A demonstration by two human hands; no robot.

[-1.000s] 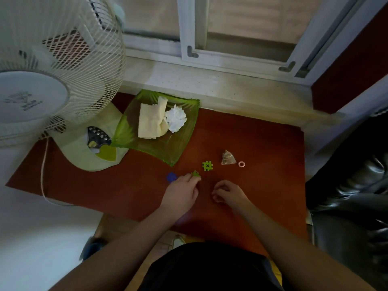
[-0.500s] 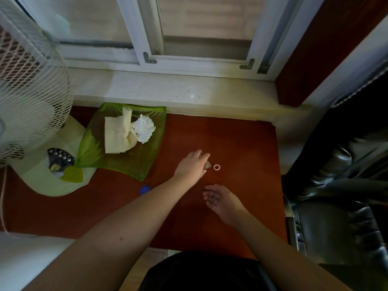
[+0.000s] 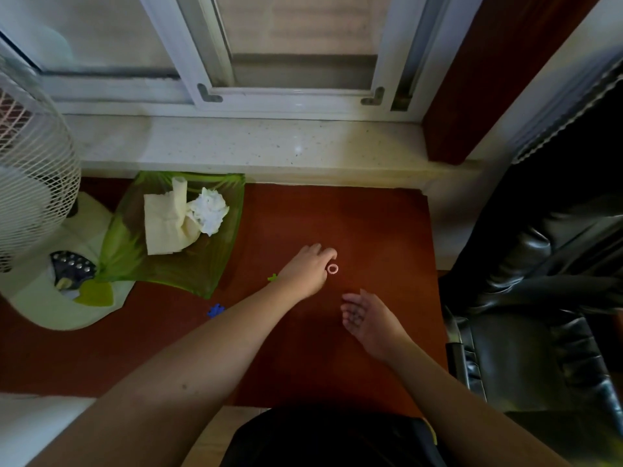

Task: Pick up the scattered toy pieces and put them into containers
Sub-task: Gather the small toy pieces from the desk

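Observation:
My left hand (image 3: 308,271) lies palm down on the red-brown table (image 3: 377,230), fingers curled, its fingertips touching the left side of a small pink ring (image 3: 333,268). The hand hides whatever is under it. A green toy piece (image 3: 272,277) peeks out at the left edge of that wrist. A blue toy piece (image 3: 215,310) sits on the table further left, beside my forearm. My right hand (image 3: 364,318) hovers palm up just below the ring, fingers apart, with nothing visible in it.
A green glass dish (image 3: 188,264) with folded and crumpled tissue stands at the left. A white fan (image 3: 37,203) on its base fills the far left. A window sill runs along the back, and a black leather chair (image 3: 539,298) is at the right.
The small triangular piece beside the ring is no longer visible; my left hand now covers that spot. My right hand has turned palm up. The green piece has come into view by my left wrist.

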